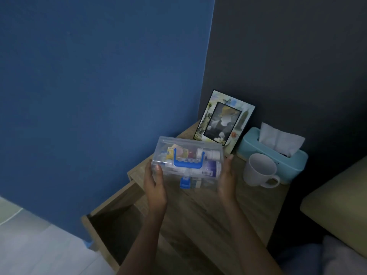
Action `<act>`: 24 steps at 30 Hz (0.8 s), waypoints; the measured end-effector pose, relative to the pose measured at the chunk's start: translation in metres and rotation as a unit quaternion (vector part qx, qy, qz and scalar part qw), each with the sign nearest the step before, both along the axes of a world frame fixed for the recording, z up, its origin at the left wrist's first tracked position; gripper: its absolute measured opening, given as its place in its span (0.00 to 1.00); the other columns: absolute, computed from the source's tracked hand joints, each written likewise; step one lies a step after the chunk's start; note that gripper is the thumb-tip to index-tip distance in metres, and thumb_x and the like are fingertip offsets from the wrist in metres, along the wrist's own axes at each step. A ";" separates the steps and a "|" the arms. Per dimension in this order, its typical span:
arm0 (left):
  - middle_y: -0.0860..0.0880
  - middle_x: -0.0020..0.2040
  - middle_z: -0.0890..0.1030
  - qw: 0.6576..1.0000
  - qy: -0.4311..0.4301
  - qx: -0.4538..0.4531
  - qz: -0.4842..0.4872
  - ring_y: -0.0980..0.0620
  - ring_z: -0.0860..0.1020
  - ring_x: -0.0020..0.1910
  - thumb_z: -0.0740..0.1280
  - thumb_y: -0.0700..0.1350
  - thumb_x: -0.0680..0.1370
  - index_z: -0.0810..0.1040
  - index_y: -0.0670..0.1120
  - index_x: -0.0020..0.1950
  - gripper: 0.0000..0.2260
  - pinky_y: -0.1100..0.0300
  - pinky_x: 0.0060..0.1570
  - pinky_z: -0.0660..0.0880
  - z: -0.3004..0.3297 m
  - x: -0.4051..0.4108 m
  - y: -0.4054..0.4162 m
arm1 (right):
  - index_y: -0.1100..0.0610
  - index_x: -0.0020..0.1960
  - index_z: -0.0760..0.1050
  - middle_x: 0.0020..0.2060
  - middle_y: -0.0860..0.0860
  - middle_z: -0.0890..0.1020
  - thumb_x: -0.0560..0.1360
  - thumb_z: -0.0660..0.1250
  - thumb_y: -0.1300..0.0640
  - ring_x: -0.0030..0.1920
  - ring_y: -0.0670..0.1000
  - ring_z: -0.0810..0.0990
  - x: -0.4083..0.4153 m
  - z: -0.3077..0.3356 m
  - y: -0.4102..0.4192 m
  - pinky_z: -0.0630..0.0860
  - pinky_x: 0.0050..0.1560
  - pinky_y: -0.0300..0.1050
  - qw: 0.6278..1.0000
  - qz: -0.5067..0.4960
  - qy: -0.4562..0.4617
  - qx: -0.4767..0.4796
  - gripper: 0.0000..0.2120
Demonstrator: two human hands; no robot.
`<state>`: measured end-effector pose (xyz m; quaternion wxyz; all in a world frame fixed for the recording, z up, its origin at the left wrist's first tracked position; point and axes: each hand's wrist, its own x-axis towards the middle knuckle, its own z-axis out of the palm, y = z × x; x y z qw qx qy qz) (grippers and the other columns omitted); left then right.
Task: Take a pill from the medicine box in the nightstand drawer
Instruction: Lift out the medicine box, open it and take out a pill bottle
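Medicine box: a clear plastic case with a blue carry handle on the lid and a blue latch at its near edge, held level in the air above the nightstand top, lid closed.
Inside the box: white bottles and small coloured packets show through the plastic; no single pill can be made out.
Left hand: clasping the box's left end, thumb pressed on the lid.
Right hand: flat against the box's right end, fingers pointing up along the side.
Nightstand: pale wood, its top just beneath the box.
Drawer: pulled out to the left below the hands; the inside is dark.
White mug: on the top, just right of the right hand, handle toward the viewer.
Tissue box: light blue, behind the mug, a tissue sticking up.
Picture frame: propped against the dark wall behind the box.
Blue wall: fills the left side.
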<state>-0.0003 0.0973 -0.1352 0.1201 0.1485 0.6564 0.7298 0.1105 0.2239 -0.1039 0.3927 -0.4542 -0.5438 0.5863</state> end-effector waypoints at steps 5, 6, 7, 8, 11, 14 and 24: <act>0.73 0.60 0.74 1.000 0.002 -0.012 0.000 0.76 0.71 0.58 0.54 0.61 0.79 0.64 0.59 0.70 0.21 0.80 0.48 0.70 -0.003 -0.001 -0.001 | 0.51 0.49 0.81 0.42 0.52 0.86 0.77 0.45 0.33 0.42 0.50 0.85 -0.002 0.015 0.009 0.78 0.44 0.46 0.995 0.022 0.090 -0.026 0.31; 0.72 0.64 0.71 1.000 0.001 -0.015 0.004 0.77 0.68 0.60 0.54 0.62 0.78 0.62 0.58 0.72 0.23 0.82 0.48 0.67 -0.005 -0.001 -0.001 | 0.52 0.55 0.81 0.47 0.52 0.86 0.77 0.45 0.33 0.46 0.50 0.85 -0.005 0.019 0.014 0.79 0.46 0.45 0.992 0.023 0.118 -0.035 0.32; 0.66 0.69 0.69 1.000 -0.003 -0.018 0.009 0.75 0.65 0.62 0.53 0.63 0.78 0.61 0.55 0.74 0.26 0.83 0.50 0.65 -0.007 -0.002 -0.001 | 0.53 0.61 0.78 0.52 0.52 0.85 0.77 0.45 0.34 0.49 0.48 0.84 -0.008 0.023 0.019 0.80 0.47 0.42 0.988 0.020 0.146 -0.040 0.32; 0.59 0.73 0.66 1.000 -0.007 -0.022 0.012 0.71 0.63 0.65 0.53 0.63 0.77 0.61 0.53 0.75 0.29 0.82 0.50 0.63 -0.009 -0.003 -0.001 | 0.54 0.64 0.75 0.55 0.50 0.83 0.79 0.46 0.36 0.51 0.46 0.84 -0.012 0.028 0.024 0.80 0.45 0.37 0.986 0.012 0.164 -0.039 0.31; 0.52 0.75 0.65 1.000 -0.014 -0.020 0.013 0.64 0.63 0.68 0.53 0.65 0.76 0.60 0.52 0.75 0.31 0.78 0.52 0.62 -0.012 -0.005 0.000 | 0.51 0.61 0.75 0.49 0.39 0.84 0.81 0.46 0.40 0.46 0.35 0.83 -0.020 0.036 0.041 0.77 0.39 0.27 0.987 0.009 0.163 -0.002 0.24; 0.52 0.75 0.65 1.000 -0.014 -0.017 0.006 0.62 0.63 0.68 0.53 0.65 0.75 0.61 0.53 0.75 0.31 0.76 0.53 0.63 -0.013 -0.006 0.000 | 0.52 0.69 0.71 0.64 0.46 0.78 0.81 0.49 0.40 0.63 0.43 0.78 -0.028 0.036 0.055 0.74 0.65 0.43 0.993 0.032 0.112 0.005 0.25; 0.52 0.75 0.66 1.000 -0.012 -0.019 0.002 0.59 0.64 0.71 0.52 0.65 0.75 0.63 0.52 0.75 0.31 0.75 0.56 0.63 -0.016 -0.007 0.000 | 0.47 0.78 0.52 0.77 0.48 0.60 0.81 0.52 0.43 0.75 0.48 0.60 -0.033 0.014 0.063 0.57 0.71 0.43 0.987 0.119 -0.041 0.097 0.26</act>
